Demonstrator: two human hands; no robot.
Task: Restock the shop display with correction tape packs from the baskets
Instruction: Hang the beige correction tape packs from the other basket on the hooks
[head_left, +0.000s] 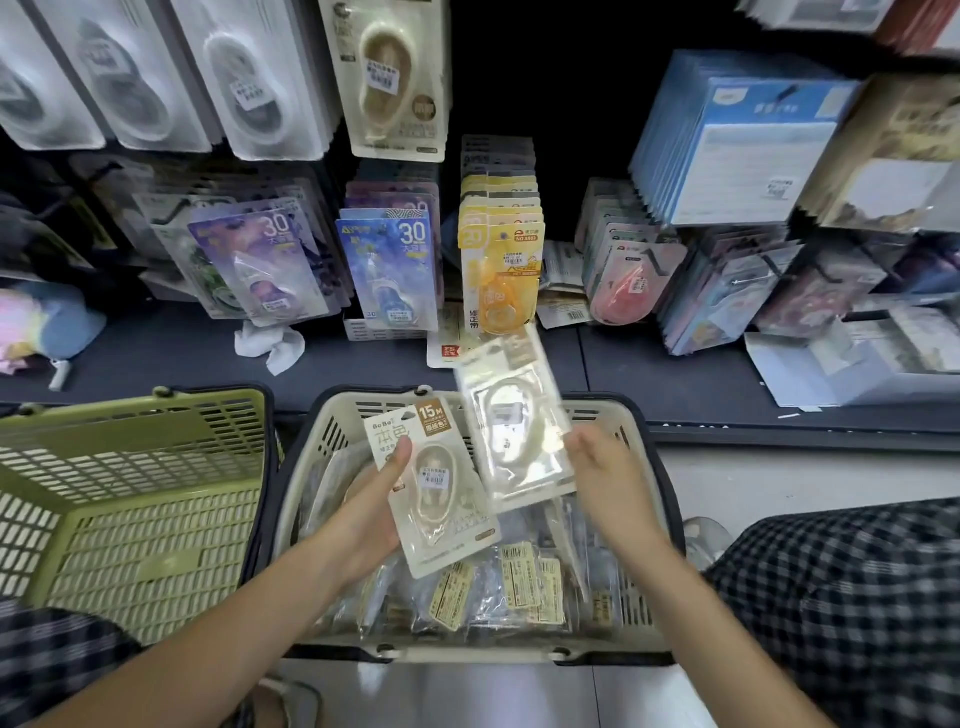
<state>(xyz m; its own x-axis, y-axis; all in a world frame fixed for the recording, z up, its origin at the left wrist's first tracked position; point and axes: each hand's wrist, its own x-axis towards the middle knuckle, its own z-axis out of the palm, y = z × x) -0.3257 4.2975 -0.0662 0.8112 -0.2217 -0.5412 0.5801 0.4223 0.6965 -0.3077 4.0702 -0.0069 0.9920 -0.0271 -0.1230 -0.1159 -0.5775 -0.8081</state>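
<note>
Over the beige basket (332, 436) full of packs, the left hand (376, 512) grips a cream correction tape pack (441, 499); the right hand (605, 467) pinches a blurred clear-wrapped pack (514, 426) nearer the shelf's (156, 348) front edge.

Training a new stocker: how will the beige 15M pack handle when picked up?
Probably stiff: the 15M pack stays flat in the left hand. Likely light, held by one edge. Its glossy blister may be slippery.
</note>
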